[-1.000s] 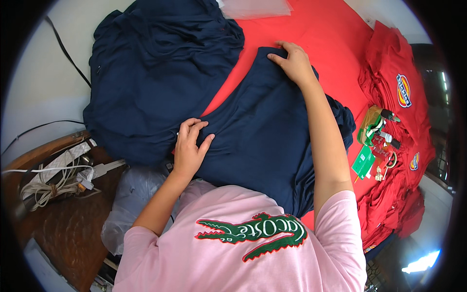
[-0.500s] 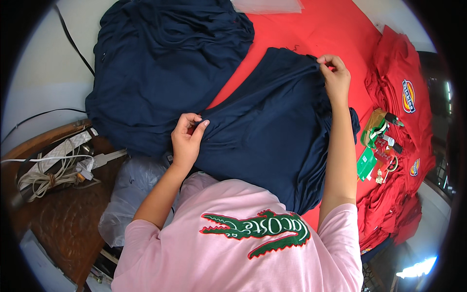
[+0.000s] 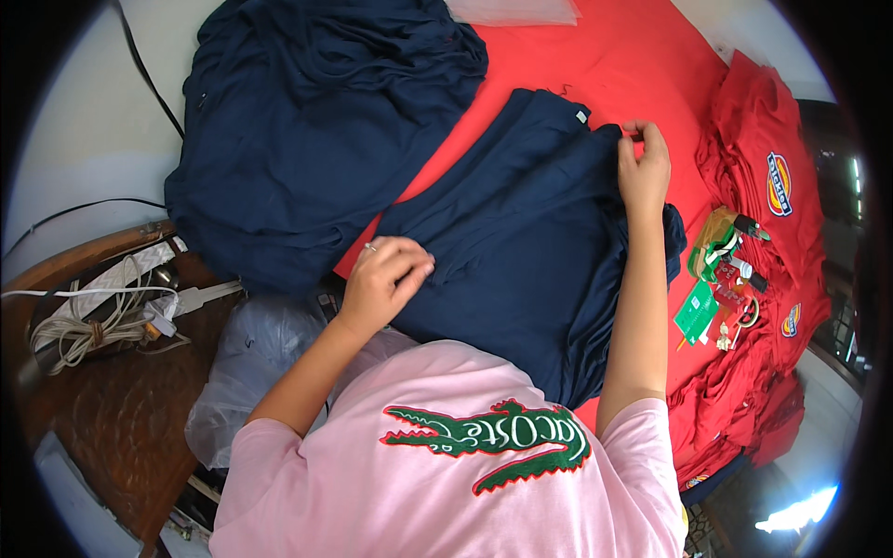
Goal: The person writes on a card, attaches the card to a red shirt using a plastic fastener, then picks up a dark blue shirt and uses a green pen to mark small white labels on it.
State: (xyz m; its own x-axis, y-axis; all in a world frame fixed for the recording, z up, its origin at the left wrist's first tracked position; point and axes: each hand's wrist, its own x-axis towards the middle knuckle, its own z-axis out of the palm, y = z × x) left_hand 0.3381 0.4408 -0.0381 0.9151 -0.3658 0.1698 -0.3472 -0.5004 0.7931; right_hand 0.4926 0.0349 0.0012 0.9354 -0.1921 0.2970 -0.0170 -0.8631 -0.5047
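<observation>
A navy blue shirt (image 3: 521, 232) lies in front of me on a red cloth surface, its body spread and its right side gathered in folds. A small white label (image 3: 581, 116) shows near its far edge. My left hand (image 3: 383, 279), with a ring on one finger, is closed in a pinch on the cloth at the shirt's left side. At the far right corner, the curled fingers of my right hand (image 3: 644, 172) pinch the shirt's edge. A large heap of navy garments (image 3: 307, 139) sits at the far left, close beside the shirt.
Red garments with badges (image 3: 763, 139) are piled along the right. Nearer stand a green card (image 3: 696, 313), pens and tape. Clear plastic (image 3: 256, 363) and bundled white cable (image 3: 93, 325) lie at left on brown wood. A clear sheet (image 3: 516, 9) rests at the far edge.
My left hand has moved right and nearer over the shirt, whose left edge has slackened. My right hand has shifted slightly nearer. The white label has come into view.
</observation>
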